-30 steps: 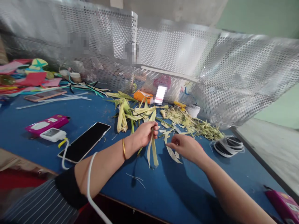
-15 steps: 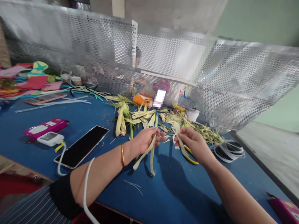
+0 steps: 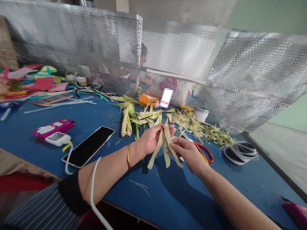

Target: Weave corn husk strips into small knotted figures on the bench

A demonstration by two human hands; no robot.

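Pale corn husk strips hang from the pinched thumb and fingers of my left hand, over the blue table. My right hand is closed on another husk strip, which lies alongside the others and meets them at my left fingertips. Under and behind my right hand lie scissors with red and yellow handles, partly hidden by the hand. A bundle of whole corn husks lies just beyond my left hand.
Dried plant scraps and a coil of white cord lie at the right. A black-screened phone, a white device and its cable are on the left. A perforated metal screen stands behind, with a person beyond it.
My right hand has brought its husk strip left to join those in my left hand. The scissors' red handle has come into view as the hand moved. The camera view has shifted slightly.
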